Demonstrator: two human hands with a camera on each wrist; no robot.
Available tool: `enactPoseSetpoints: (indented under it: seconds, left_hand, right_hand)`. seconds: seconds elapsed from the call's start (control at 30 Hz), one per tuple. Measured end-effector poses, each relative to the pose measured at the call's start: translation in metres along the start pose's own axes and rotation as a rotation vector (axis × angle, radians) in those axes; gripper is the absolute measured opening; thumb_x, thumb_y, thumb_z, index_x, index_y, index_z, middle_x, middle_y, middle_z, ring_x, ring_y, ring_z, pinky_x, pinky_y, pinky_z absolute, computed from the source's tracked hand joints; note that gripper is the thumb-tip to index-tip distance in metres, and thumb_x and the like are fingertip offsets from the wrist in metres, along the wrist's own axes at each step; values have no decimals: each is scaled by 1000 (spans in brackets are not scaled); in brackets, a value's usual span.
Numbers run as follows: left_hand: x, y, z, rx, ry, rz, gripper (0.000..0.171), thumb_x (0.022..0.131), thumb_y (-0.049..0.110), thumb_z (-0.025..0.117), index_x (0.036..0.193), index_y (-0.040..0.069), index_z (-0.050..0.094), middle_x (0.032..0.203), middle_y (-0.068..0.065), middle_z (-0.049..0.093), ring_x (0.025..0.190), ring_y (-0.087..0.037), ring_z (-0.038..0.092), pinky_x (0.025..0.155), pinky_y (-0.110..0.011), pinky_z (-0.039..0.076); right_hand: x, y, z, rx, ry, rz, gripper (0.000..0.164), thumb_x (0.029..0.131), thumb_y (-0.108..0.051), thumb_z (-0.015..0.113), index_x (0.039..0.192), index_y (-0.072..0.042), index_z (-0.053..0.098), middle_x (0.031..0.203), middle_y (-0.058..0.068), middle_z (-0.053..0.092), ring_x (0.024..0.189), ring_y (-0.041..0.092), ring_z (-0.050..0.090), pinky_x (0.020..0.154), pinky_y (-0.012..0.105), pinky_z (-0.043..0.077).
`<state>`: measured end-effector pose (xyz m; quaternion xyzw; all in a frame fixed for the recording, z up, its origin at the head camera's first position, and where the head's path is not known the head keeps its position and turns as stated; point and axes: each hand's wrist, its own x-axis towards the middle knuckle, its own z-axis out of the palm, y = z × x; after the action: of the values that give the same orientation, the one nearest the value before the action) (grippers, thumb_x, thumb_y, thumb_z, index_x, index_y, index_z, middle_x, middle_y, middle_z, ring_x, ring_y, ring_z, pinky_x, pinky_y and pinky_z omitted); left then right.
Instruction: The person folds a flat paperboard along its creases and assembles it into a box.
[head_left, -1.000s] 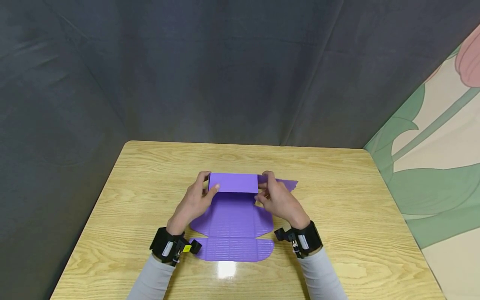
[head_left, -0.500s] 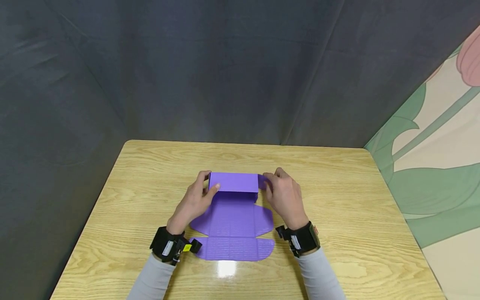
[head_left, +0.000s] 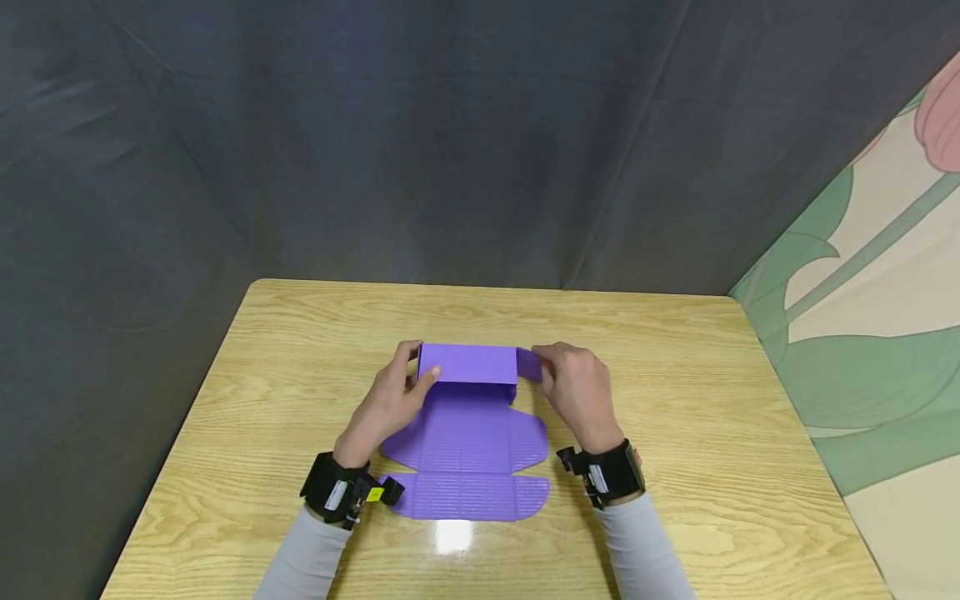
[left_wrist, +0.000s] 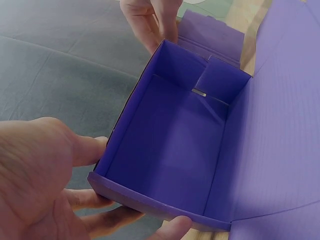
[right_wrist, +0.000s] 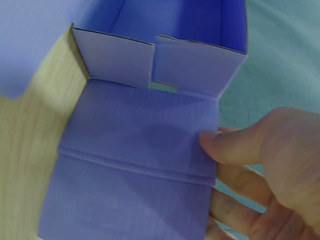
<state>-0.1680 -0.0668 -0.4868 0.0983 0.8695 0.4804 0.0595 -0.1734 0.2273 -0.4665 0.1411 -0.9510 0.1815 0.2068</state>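
Note:
A partly folded purple cardboard box [head_left: 468,364] stands on its side on the table, its opening towards me in the head view. My left hand [head_left: 386,408] grips its left end, thumb on the upper face and fingers round the corner. At the right end, my right hand [head_left: 581,392] pinches the edge of a creased side flap [right_wrist: 135,130] that sticks outward. In the left wrist view the box interior [left_wrist: 165,145] is bare, and two tabs meet at its far end wall. The lid panel [head_left: 465,433] lies flat towards me with its side tabs spread.
The wood-grain table [head_left: 675,400] extends around the box on all sides. Behind it hangs a dark grey curtain [head_left: 450,150]. A floral cloth [head_left: 885,333] borders the right side. Both wrists wear black camera straps.
My right hand has shifted its hold along the right side flap, moving slightly outward to the right and turning. The left hand and the box have stayed nearly in place.

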Motion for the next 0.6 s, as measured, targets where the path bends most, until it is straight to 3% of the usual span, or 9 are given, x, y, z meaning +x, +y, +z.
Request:
enactPoseSetpoints:
  seconds: [0.3,0.6]
  left_hand:
    - [0,-1,1,-6,-4,4,53,113,33,55,157,9,37,162,-29,45,132,-49,63,105,-61,55]
    - [0,1,-1,3,-3,4,53,113,33,55,157,9,37,162,-29,45,134,-49,62,105,-62,54]
  right_hand:
    - [-1,-5,-10,3,-94,50,17,97,-5,73,107,-11,85,94,9,82,75,27,77,55,47,60]
    - [-1,-8,-12,35,-109,36,15,96,-5,75,106,-8,84,91,10,81,72,24,74,56,45,60]
